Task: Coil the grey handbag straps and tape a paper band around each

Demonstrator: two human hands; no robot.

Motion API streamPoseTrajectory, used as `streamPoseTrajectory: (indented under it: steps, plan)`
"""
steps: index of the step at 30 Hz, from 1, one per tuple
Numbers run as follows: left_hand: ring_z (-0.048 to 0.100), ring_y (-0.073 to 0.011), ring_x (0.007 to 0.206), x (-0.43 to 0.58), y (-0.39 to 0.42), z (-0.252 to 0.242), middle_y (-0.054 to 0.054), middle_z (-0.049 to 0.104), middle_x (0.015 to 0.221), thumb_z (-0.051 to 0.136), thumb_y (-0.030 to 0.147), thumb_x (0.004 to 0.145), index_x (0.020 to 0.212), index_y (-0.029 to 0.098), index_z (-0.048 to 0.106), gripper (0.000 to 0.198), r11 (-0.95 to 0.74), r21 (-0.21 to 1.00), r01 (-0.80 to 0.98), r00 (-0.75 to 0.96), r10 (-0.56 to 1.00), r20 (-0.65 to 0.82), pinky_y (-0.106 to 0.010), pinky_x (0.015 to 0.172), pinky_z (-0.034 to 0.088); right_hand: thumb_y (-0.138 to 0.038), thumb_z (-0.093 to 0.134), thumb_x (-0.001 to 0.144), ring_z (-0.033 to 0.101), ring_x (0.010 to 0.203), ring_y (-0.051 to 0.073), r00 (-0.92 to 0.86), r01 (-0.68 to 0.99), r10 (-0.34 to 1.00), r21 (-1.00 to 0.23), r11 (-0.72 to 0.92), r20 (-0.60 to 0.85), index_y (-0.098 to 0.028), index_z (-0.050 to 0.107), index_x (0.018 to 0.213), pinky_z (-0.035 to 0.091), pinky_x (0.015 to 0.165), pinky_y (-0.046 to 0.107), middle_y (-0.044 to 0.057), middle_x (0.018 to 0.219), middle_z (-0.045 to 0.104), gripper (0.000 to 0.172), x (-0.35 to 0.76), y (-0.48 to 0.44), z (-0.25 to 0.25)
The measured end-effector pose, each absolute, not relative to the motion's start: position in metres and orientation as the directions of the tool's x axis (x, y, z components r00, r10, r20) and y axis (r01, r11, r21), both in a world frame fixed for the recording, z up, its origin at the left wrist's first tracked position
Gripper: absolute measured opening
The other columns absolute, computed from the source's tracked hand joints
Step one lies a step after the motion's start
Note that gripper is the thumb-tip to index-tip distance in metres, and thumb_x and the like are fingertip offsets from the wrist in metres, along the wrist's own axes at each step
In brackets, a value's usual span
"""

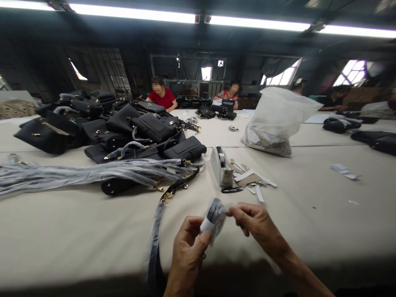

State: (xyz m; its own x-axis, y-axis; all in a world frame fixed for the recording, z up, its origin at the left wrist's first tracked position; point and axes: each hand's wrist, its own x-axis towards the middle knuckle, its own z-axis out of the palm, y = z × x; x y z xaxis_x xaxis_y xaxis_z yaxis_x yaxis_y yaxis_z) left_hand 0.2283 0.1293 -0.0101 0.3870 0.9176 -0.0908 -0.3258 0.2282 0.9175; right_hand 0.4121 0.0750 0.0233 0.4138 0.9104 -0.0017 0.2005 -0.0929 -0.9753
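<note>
Two grips closed on a small dark piece wrapped in clear plastic film (215,216): left hand (188,243) on its lower white end, right hand (255,222) on its top. It is held above the beige counter (309,214), in front of the white tape dispenser (220,167); black leather handbags (148,132) lie left of that dispenser.

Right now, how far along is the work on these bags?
Done, it seems: a bundle of plastic-wrapped straps lies at left. In hand: the left hand and right hand pinch a small plastic-wrapped piece. Left: likely the pile of black handbags beyond.
</note>
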Motion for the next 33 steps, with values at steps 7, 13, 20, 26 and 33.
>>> streamPoseTrajectory:
  steps: [7, 13, 20, 26, 33]
  plan:
    - [0.061, -0.0147, 0.065, 0.225, 0.141, -0.011, -0.004, 0.072, 0.07, 0.087, 0.05, 0.06, 0.088, 0.016, 0.072, 0.047, 0.282, 0.889, -0.361, 0.315, 0.934, -0.169, -0.021, 0.062, 0.046, -0.048, 0.077, 0.067, 0.061, 0.087, 0.025, 0.695, 0.347, 0.687, -0.936, -0.062, 0.213, -0.019, 0.078, 0.084, 0.045, 0.077, 0.033, 0.006, 0.093, 0.07, 0.034, 0.498, 0.16, 0.036]
    - [0.063, -0.0156, 0.067, 0.223, 0.145, -0.012, -0.006, 0.075, 0.075, 0.089, 0.049, 0.059, 0.088, 0.015, 0.072, 0.047, 0.299, 0.867, -0.398, 0.304, 0.935, -0.183, -0.023, 0.065, 0.047, -0.047, 0.081, 0.058, 0.06, 0.067, 0.021, 0.691, 0.166, 0.719, -0.984, -0.063, 0.071, -0.016, 0.072, 0.064, 0.043, 0.066, 0.033, 0.003, 0.061, 0.066, 0.033, 0.508, 0.197, 0.021]
    - [0.062, -0.0155, 0.065, 0.216, 0.146, -0.014, -0.004, 0.073, 0.072, 0.088, 0.05, 0.059, 0.088, 0.016, 0.072, 0.048, 0.284, 0.87, -0.403, 0.272, 0.945, -0.182, -0.023, 0.063, 0.047, -0.046, 0.086, 0.049, 0.062, 0.075, 0.021, 0.773, 0.008, 0.631, -0.996, 0.089, 0.063, -0.019, 0.07, 0.07, 0.047, 0.07, 0.032, 0.002, 0.07, 0.069, 0.038, 0.492, 0.18, 0.013]
    - [0.062, -0.0156, 0.066, 0.213, 0.145, -0.015, -0.004, 0.073, 0.073, 0.088, 0.048, 0.059, 0.088, 0.016, 0.072, 0.046, 0.287, 0.87, -0.401, 0.27, 0.945, -0.186, -0.022, 0.064, 0.047, -0.045, 0.09, 0.048, 0.06, 0.06, 0.017, 0.719, -0.126, 0.693, -0.99, 0.06, -0.049, -0.017, 0.067, 0.069, 0.05, 0.061, 0.032, 0.001, 0.062, 0.066, 0.042, 0.483, 0.157, 0.01]
    - [0.063, -0.0152, 0.07, 0.218, 0.144, -0.011, -0.005, 0.075, 0.078, 0.086, 0.046, 0.064, 0.091, 0.016, 0.071, 0.043, 0.296, 0.867, -0.402, 0.295, 0.938, -0.184, -0.022, 0.066, 0.047, -0.036, 0.094, 0.041, 0.05, 0.044, 0.011, 0.629, -0.246, 0.747, -0.967, -0.073, -0.216, -0.013, 0.067, 0.07, 0.042, 0.045, 0.026, 0.0, 0.054, 0.062, 0.045, 0.486, 0.16, -0.012]
